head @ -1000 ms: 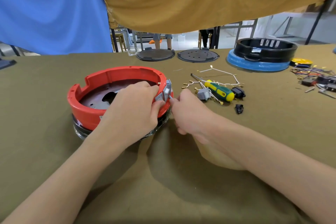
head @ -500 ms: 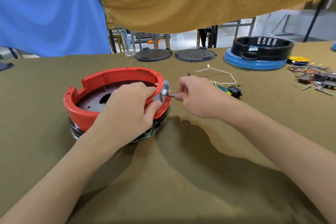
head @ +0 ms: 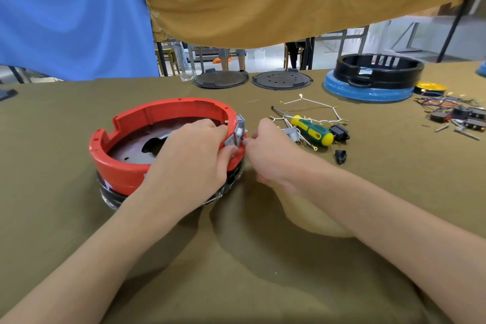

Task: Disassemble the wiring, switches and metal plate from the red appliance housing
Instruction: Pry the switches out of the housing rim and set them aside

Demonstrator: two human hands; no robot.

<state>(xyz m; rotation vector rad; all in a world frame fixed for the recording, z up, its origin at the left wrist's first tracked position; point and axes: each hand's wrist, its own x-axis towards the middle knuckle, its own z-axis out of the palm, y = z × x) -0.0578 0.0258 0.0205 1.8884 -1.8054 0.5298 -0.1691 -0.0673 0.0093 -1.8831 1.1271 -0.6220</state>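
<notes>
Olive-cloth counter [head: 79,218]: red housing [head: 126,173] sits left of centre. Left hand [head: 192,155] grips its rim; right hand [head: 273,155] pinches the grey switch [head: 238,132] there. Advice — brace the housing, pull the switch straight outward — avoid twisting.

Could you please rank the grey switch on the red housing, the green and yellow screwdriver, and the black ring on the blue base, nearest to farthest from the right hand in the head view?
1. Grey switch: at the right hand's fingertips, on the housing rim.
2. Screwdriver: just beyond the hand, to its right.
3. Black ring: far back right on the table.
</notes>
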